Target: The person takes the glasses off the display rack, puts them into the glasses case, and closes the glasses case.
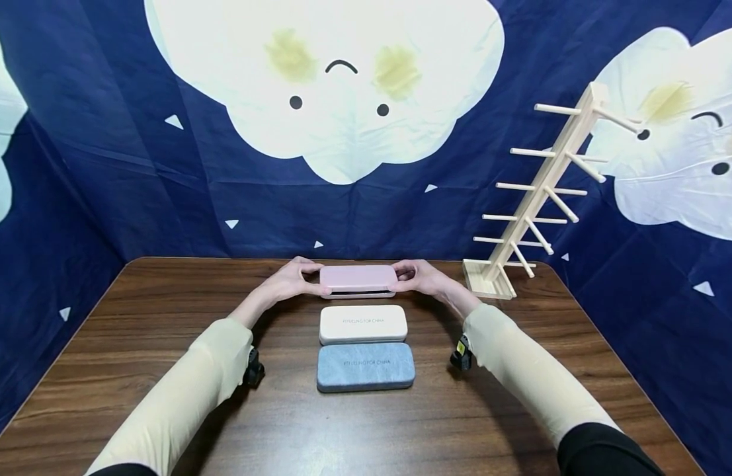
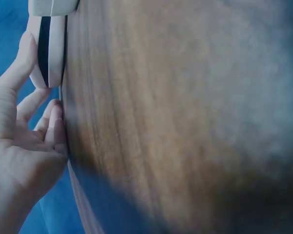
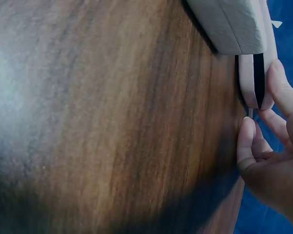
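At the far side of the table, both hands are on a pink glasses case (image 1: 358, 274), one at each end. My left hand (image 1: 288, 281) pinches its left end, with the thumb at the front corner of the lid. My right hand (image 1: 425, 279) grips the right end, thumb likewise at the front corner. The lid is slightly raised, and a dark gap runs along the front between lid and base. Both wrist views show that gap in the pink case (image 2: 56, 53) beside the thumb. A white glasses case (image 1: 362, 325) lies closed in front of it, lettering on top.
Nearest me in the row lies a closed blue glasses case (image 1: 366, 371), right against the white one. A wooden peg rack (image 1: 544, 185) stands at the back right of the brown table (image 1: 181, 370). Behind hangs a dark blue curtain (image 1: 163, 178) with clouds.
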### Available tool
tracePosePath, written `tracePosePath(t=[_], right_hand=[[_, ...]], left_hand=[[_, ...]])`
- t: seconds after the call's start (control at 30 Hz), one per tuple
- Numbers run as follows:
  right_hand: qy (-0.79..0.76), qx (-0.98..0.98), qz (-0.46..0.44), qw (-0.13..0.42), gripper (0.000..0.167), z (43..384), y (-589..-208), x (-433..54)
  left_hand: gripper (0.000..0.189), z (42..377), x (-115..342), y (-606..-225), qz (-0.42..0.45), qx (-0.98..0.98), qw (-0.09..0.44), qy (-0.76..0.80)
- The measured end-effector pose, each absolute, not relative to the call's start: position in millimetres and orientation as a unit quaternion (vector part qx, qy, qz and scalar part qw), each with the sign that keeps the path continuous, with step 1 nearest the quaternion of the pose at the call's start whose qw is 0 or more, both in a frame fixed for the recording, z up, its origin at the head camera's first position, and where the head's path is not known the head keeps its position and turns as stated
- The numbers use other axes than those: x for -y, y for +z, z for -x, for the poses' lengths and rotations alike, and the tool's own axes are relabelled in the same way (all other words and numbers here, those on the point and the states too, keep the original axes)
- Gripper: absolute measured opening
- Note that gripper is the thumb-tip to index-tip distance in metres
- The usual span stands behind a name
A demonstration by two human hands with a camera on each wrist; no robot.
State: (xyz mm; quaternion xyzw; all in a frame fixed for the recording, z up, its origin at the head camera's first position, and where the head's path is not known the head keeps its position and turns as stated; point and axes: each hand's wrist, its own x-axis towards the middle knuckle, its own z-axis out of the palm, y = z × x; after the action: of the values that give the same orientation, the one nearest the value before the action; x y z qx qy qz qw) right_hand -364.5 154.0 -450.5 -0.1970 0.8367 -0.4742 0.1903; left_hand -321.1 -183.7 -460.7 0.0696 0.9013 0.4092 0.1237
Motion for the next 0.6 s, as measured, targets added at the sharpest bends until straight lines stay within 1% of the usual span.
tracePosePath(t=[0.27,0.6], right_hand=[[-0.448,-0.858,0.191,0.164,0.056,363.7,-452.4,-150.4],[-0.437,-0.867,0.179,0.163,0.057,361.1,-450.8,-148.4]], left_hand=[[0.096,324.6,180.4,-465.4,-0.067,-0.906,0.11,0.402],[0.096,321.0,178.7,-462.9,-0.056,-0.898,0.117,0.421]])
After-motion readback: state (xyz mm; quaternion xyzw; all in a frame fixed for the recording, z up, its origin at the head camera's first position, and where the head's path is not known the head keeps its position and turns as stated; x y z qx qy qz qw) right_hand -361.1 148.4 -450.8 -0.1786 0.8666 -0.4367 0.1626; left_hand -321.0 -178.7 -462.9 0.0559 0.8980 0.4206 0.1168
